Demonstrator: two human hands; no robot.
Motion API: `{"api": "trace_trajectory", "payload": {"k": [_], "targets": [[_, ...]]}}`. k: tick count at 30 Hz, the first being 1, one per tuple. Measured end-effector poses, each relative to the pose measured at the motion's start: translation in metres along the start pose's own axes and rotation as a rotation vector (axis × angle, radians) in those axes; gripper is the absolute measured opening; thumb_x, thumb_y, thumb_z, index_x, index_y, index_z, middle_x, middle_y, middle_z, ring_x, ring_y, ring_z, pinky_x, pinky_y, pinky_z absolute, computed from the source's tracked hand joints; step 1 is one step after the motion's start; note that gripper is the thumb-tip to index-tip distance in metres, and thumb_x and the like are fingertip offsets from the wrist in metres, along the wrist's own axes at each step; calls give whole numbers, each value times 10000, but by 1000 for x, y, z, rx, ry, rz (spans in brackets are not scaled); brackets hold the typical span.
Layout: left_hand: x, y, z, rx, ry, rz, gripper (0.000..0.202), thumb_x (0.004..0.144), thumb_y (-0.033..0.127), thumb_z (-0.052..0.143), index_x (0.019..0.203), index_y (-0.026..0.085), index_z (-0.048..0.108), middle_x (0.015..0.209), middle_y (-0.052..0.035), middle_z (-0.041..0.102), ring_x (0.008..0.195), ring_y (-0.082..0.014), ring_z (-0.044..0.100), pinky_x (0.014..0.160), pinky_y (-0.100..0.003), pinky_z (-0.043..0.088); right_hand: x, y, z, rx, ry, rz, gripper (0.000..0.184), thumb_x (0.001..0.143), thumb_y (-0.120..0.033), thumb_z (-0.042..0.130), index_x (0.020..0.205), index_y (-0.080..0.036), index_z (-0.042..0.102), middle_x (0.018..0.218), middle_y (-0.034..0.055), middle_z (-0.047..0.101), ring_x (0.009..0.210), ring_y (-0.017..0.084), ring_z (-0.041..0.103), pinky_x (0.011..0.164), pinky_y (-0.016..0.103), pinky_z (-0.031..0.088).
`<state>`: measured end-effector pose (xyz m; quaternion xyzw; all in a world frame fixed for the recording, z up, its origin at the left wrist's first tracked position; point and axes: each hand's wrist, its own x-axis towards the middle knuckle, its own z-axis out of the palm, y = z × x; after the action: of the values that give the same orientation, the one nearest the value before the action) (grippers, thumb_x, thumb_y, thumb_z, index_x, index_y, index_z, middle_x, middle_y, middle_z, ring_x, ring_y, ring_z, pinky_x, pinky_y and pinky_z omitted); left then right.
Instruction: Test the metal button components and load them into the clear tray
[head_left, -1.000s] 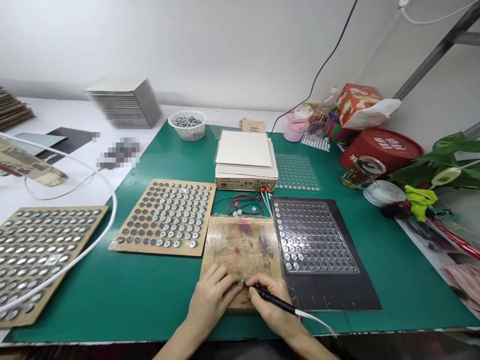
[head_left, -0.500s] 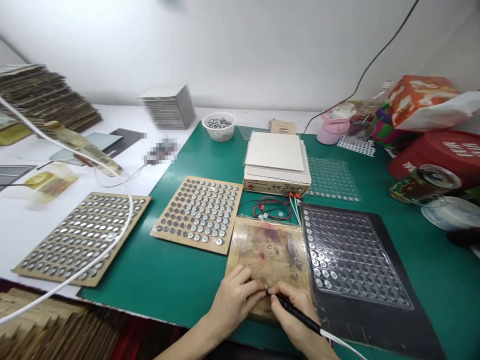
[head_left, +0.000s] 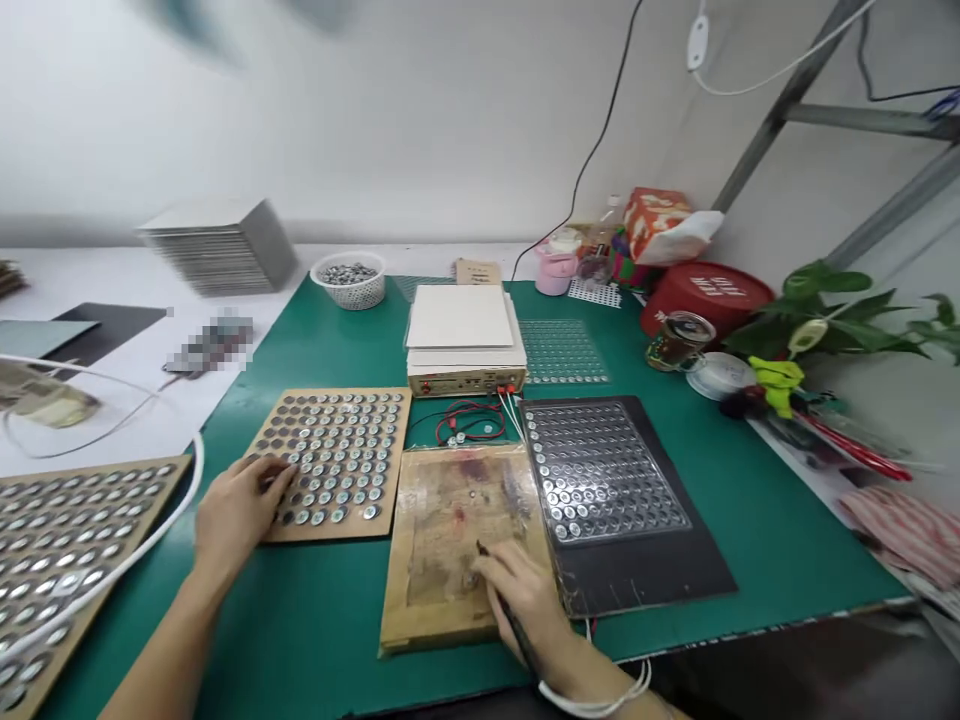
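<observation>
My left hand (head_left: 244, 505) reaches over the middle cardboard tray (head_left: 386, 520), thumb and forefinger closed at a small round metal disc (head_left: 294, 468) in its rows. Some places on this tray look dark, others bright silver. My right hand (head_left: 521, 595) is wrapped round a black pen-like tool (head_left: 517, 632) with a white cable, its dark tip pointing up and away from me. This hand rests above the worn wooden board (head_left: 435, 625). Something small and shiny shows by its fingertips on the board, too blurred to name.
Right of the board, a clear blister tray (head_left: 615, 470) holding some discs lies on a black sheet (head_left: 622, 590). Behind the board stands an instrument box (head_left: 457, 382) with red and white leads. A white basket (head_left: 352, 292) of metal pieces stands farther back. A white cable (head_left: 199, 465) crosses the left tray.
My left hand has left the wooden board and moved left to the cardboard tray. My right hand still holds the black tool, its tip now turned up. The view has swung right.
</observation>
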<state>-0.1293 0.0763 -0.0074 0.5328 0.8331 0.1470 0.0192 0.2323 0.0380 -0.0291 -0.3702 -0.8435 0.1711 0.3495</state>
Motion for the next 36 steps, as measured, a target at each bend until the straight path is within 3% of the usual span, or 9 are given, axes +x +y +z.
{"api": "trace_trajectory", "payload": {"k": [3,6,10,15,20,25,29,32,36], "targets": [[5,1,-5,-5,-107,-72,221,813,385,546,831,198,663,852,-20,612,750,-182,573,576,-220,335,18,34,-31,-49,105,162,240,877,-74,395,936,-201,589,881,67,629,806,191,617,705,275,504],[16,2,-11,-30,-226,-169,238,787,416,567,809,199,662,702,9,632,647,-176,583,517,-215,324,34,75,-57,-116,154,273,166,888,-136,434,958,-192,574,882,68,610,789,210,604,686,299,476],[24,3,-14,-60,-292,-249,268,776,454,572,811,200,653,572,40,598,585,-172,567,505,-215,317,39,103,-63,-151,95,252,142,886,-171,453,915,-186,591,835,67,625,774,231,597,683,321,461],[23,4,-15,-85,-302,-286,282,778,472,577,816,204,656,584,47,607,605,-161,557,528,-218,305,33,106,-56,-159,33,197,215,918,-179,404,919,-180,620,868,94,657,825,251,595,745,362,461],[21,5,-15,-128,-279,-312,278,756,465,608,827,204,671,553,65,594,609,-154,551,544,-211,308,35,102,-63,-139,12,176,204,924,-186,431,919,-187,635,871,80,674,833,237,611,756,353,472],[19,1,-13,-193,-193,-309,275,730,458,633,821,202,673,624,64,635,660,-166,580,543,-215,322,38,75,-78,-111,99,217,210,970,-264,433,954,-195,630,936,78,682,901,232,622,811,354,474],[12,8,-15,-235,-62,-301,248,768,421,594,815,182,639,689,10,654,706,-196,607,580,-245,378,32,50,-77,-9,144,224,214,966,-278,451,917,-207,647,929,66,696,883,222,641,818,348,480],[-20,40,-10,-330,-85,-171,178,777,374,605,812,200,623,787,-2,683,774,-185,629,652,-246,441,24,33,-67,115,124,276,173,935,-250,473,970,-207,636,929,59,707,875,208,660,804,318,495],[-95,102,14,-566,-396,357,158,847,335,583,749,218,622,736,15,671,704,-150,615,649,-237,475,14,7,-46,360,-18,453,140,871,-244,525,955,-200,627,785,16,700,688,156,665,617,219,495]]}}
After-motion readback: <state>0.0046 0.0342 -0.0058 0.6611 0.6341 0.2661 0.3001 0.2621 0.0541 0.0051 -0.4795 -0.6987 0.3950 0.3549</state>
